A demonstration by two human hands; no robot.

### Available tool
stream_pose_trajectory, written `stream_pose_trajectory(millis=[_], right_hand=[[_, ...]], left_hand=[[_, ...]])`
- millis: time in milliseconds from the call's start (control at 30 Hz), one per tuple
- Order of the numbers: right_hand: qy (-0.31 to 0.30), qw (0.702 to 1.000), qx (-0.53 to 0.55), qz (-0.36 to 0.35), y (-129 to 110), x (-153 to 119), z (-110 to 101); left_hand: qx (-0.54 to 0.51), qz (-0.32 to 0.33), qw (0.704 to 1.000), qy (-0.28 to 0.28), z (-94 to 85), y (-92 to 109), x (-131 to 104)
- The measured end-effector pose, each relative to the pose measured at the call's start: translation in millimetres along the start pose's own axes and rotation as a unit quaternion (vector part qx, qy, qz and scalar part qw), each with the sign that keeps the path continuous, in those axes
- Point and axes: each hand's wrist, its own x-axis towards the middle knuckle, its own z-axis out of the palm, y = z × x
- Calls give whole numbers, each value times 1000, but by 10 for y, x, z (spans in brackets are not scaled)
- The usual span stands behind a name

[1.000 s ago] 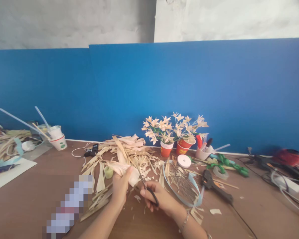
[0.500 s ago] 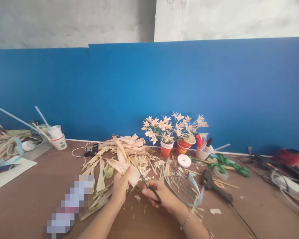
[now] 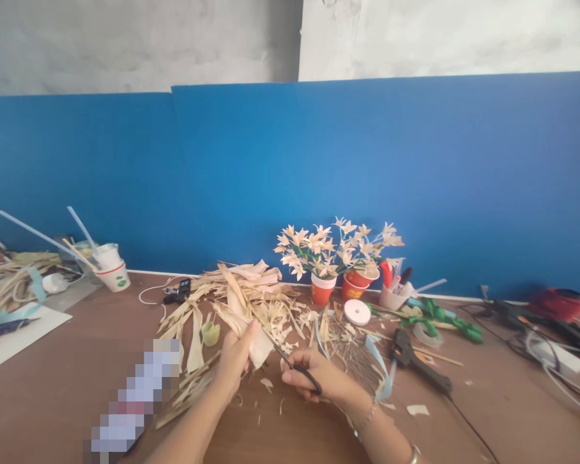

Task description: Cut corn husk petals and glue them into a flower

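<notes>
Between the thumb and fingers of my left hand [image 3: 236, 357] is a pale corn husk [image 3: 260, 348], its broad end pointing right. My right hand [image 3: 307, 377] grips black-handled scissors [image 3: 290, 362], whose blades reach up and left to the husk's right edge. Whether the blades are parted is too small to tell. Behind both hands spreads a heap of dried husks [image 3: 251, 277] with cut scraps. A small pale-green roll [image 3: 211, 333] lies left of my left hand.
Two red cups [image 3: 323, 291] hold husk flowers [image 3: 314, 243]. A white tape roll [image 3: 357, 312] is in front of them. To the right lie a black glue gun [image 3: 418, 364], green-wrapped stems [image 3: 432, 319] and cables. At left stands a white cup [image 3: 113, 277] with sticks.
My right hand and the scissors have shifted slightly right. The husk in my left hand has turned a little, with my left hand almost in place.
</notes>
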Motion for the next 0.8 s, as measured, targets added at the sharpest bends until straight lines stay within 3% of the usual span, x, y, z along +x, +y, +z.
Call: stream_pose_trajectory(millis=[500, 800], right_hand=[[-44, 998, -31, 21, -3, -49, -104], [-53, 996, -59, 44, -12, -86, -153]], left_hand=[[58, -49, 996, -39, -47, 180, -20], [88, -39, 993, -62, -88, 136, 17]])
